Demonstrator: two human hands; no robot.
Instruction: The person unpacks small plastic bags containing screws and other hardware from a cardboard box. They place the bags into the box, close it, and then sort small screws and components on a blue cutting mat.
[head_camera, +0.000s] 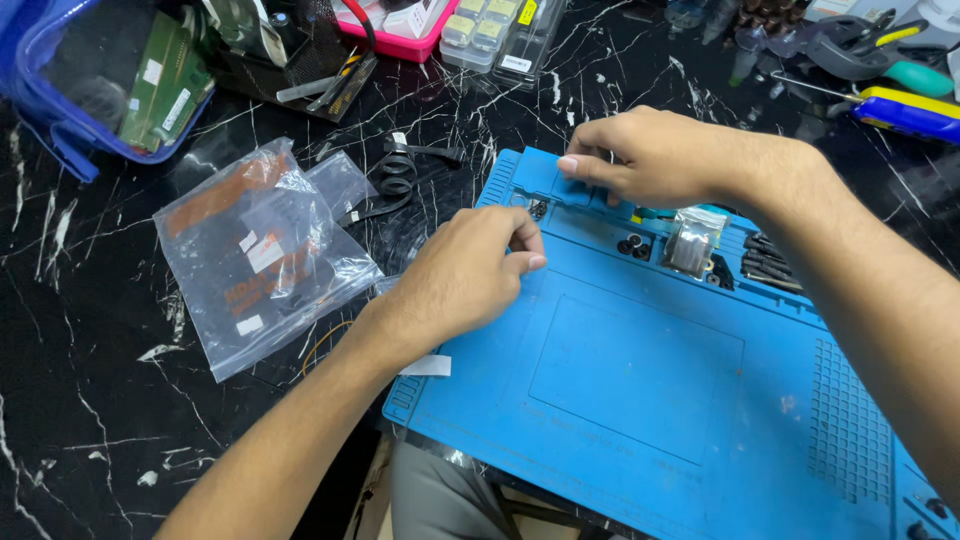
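Glossy black stone-look desk (90, 400), white veins catching the light. On it, a matt blue rubbery work mat (640, 400), smooth in the middle, ribbed at its right edge. Crinkled clear plastic bags (262, 255) shine near the desk's left edge. A small shiny clear packet (690, 242) gleams by the mat's far edge. Glossy blue plastic pouch (60, 120) at the far-left corner.

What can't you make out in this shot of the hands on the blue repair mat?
- Head view: what the left hand pinches, if anything, is hidden by its curled fingers.
- Head view: the mat tray under the right hand is covered by it.
- Head view: the small dark parts beside the left fingers are too small to identify.
- Head view: the mat's right corner is cut off by the frame edge.
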